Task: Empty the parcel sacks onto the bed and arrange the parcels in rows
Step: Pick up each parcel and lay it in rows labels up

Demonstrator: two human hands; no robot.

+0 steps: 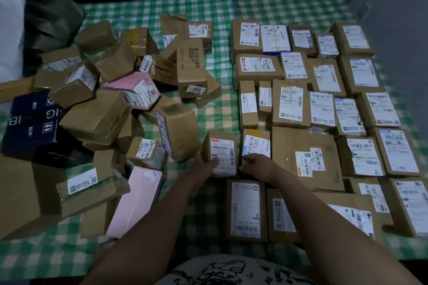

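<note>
on the checked bed (222,65), near its middle, gripping a small box (222,146) by its left side with the left hand (206,161); clutching the near end of the next box (256,140), just beside, with the right hand (256,164). rightward, rows of parcels (324,76), labels up; leftward, a loose heap (99,118).

One head cam, wide-angle, faces fwd & down over bed (215,111), close up, far edge at frame top.

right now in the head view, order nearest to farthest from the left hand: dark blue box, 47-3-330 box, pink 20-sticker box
From the left hand:
1. 47-3-330 box, just left.
2. pink 20-sticker box, up in the pile.
3. dark blue box, far left.
</note>
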